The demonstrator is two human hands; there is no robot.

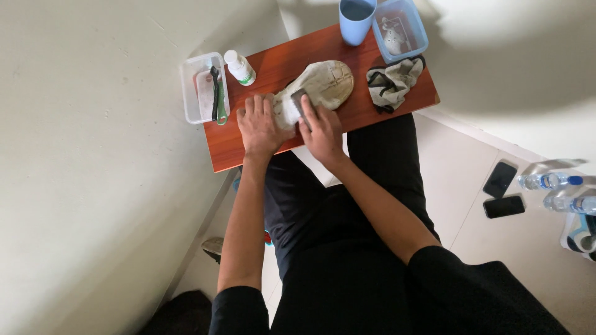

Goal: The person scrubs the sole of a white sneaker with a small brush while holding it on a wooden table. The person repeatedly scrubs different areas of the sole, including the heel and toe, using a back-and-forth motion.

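Shoe (323,84) sole-up on wooden tabletop (248,142), left hand (259,127) grip clamped on its heel end, right hand (321,131) grip closed on small dark brush (299,102) against sole; beyond: white bottle (239,67), clear tray (202,90), grey cloth (392,82), blue cup (356,20), blue box (400,28)

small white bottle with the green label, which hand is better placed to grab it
Left, probably. The left hand rests on the heel of the beige shoe, nearer the bottle; the right hand holds a brush.

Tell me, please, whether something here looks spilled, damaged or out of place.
Nothing is spilled. The shoe lies sole up on the small table, held by the left hand and right hand. A cloth lies crumpled beside it.
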